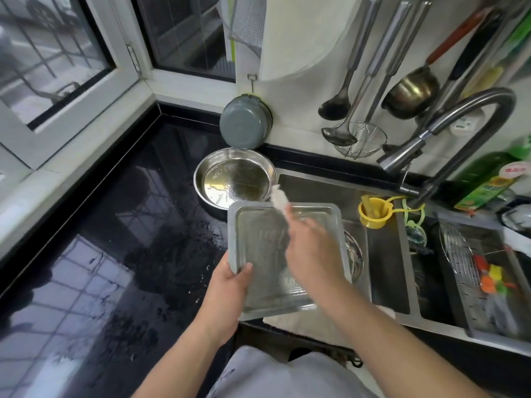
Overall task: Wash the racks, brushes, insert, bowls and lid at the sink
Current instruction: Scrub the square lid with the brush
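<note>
Left hand (230, 285) gripping the lower left edge of a rectangular metal tray (258, 248), thumb curled over the rim onto the inner face. Tray held tilted over the left end of the sink (385, 259), far edge raised toward 12 o'clock.

Right hand (311, 254) over the tray's middle, closed around a white-handled brush (279, 200); handle sticking out toward 11 o'clock past the tray's far rim, motion-blurred. Brush head hidden under the hand; contact with the tray surface cannot be told.

Steel bowl (234, 179) sitting on the black countertop (129, 225) at 11 o'clock from the tray, just beside its far left corner, shallow liquid inside. Grey lid (244, 122) hanging on the wall at 12 o'clock from the bowl. Wet patches on the countertop at 9 o'clock from the tray.

Another round steel item, partly hidden, in the sink under the tray's right edge. Yellow strainer cup (372, 214) on the sink divider at 2 o'clock from the tray. Faucet (448, 133) arching above it, spout pointing toward 8 o'clock. Wire rack (457, 248) plus coloured brushes (492, 278) in the right-hand drain tray, at 3 o'clock, well apart from the hands. Ladles (339, 110) and a skimmer hanging on the wall at 1 o'clock.
</note>
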`<state>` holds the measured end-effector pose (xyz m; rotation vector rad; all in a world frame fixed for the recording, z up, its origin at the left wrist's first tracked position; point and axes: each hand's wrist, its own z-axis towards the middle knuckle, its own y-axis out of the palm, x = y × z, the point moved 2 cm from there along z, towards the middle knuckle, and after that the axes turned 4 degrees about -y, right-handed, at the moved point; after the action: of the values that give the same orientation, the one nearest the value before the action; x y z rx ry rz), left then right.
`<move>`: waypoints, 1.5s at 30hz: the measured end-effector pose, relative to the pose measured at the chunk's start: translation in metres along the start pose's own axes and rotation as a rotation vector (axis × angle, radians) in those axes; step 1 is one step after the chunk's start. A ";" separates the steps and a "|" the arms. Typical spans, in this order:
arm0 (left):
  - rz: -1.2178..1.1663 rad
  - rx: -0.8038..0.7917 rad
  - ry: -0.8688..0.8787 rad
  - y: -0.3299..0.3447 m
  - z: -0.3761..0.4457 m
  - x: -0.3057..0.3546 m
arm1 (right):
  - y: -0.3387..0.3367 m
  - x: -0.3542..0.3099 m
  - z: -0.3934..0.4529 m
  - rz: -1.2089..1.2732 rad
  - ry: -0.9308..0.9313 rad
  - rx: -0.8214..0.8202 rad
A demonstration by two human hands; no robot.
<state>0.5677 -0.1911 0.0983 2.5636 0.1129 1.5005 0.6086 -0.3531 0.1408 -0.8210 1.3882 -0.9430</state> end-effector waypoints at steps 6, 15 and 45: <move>0.001 0.071 0.014 0.008 -0.006 -0.008 | 0.011 -0.004 -0.004 -0.032 -0.069 0.020; 0.014 0.107 0.024 0.014 0.013 -0.003 | 0.021 -0.017 -0.020 0.009 -0.079 -0.070; 0.930 0.069 -0.174 0.167 0.300 -0.098 | 0.000 0.318 -0.064 0.209 0.561 -0.297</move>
<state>0.7774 -0.4024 -0.0991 2.9332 -1.2112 1.4632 0.5313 -0.6363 0.0035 -0.6298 2.0954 -0.8463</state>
